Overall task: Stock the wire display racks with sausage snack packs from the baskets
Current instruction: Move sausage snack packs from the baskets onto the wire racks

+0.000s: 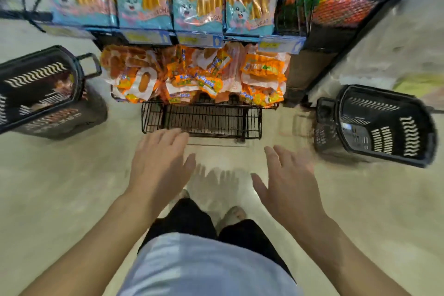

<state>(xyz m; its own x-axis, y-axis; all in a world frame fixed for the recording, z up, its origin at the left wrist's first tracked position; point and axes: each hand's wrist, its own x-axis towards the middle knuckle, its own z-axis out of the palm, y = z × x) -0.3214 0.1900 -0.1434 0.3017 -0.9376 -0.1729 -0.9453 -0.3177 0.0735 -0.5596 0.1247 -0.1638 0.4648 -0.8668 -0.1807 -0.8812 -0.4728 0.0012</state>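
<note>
both hands hang out over the pale floor (72,199), holding nothing. the left hand (158,163) has its fingers straight and loosely together, tips over the front edge of the empty lower wire rack (204,120). the right hand (288,185) is spread flat, thumb out wide. orange sausage snack packs (194,74) lie heaped on the wire tier above that rack, and pink-and-blue cat-print sausage packs (199,0) stand in a row higher up, over blue price tags (199,39). a black basket (40,89) sits to the left with some packs inside; another black basket (384,125) lies tipped on the right.
</note>
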